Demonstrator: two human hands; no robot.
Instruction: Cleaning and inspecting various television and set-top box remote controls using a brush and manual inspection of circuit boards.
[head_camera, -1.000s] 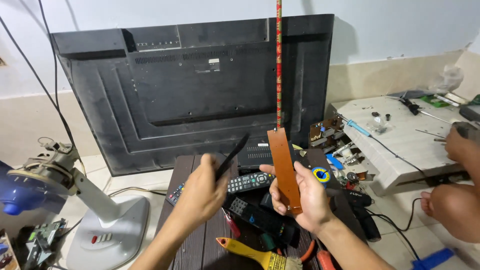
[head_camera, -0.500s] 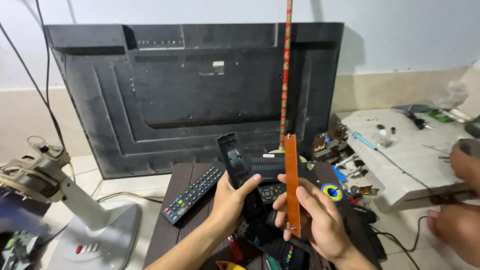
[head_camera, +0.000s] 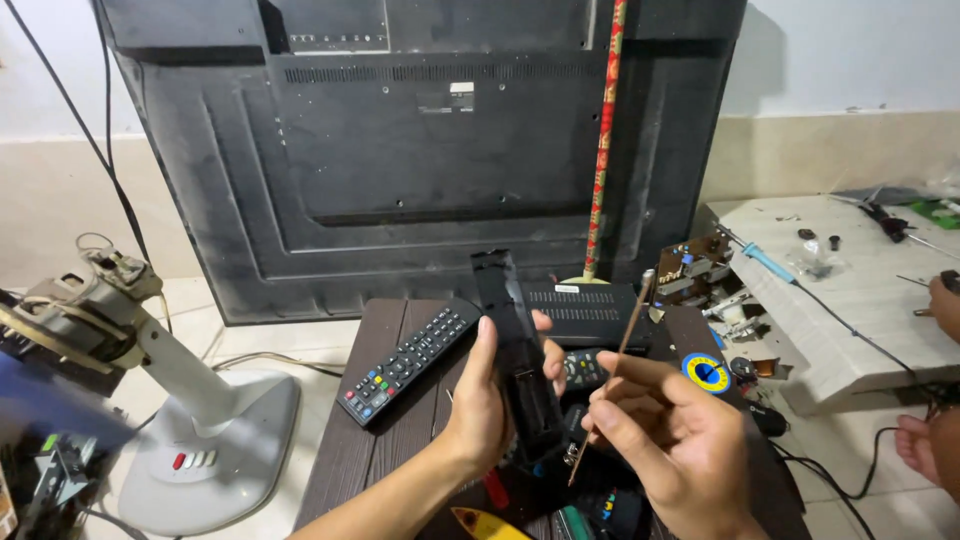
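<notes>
- Two hands show in my head view: my left hand (head_camera: 490, 400) grips a black remote shell (head_camera: 515, 360) upright above the dark table (head_camera: 400, 440).
- My right hand (head_camera: 680, 450) pinches a thin brown strip (head_camera: 612, 382) edge-on, just beside the shell.
- A second remote (head_camera: 408, 362) lies left.

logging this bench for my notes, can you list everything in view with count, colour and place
television back panel: 1, black, upright behind table
remote control: 1, black, coloured buttons, on dark table
set-top box: 1, black, table rear
remote shell: 1, black, in left hand
circuit board strip: 1, brown, seen edge-on, in right hand
patterned pole: 1, red, upright before panel
tape roll: 1, yellow-blue, table right
soldering iron: 1, blue handle, white slab at right
fan stand: 1, white, floor left
another person's hands: far right
left hand: holding shell
right hand: pinching strip
</notes>
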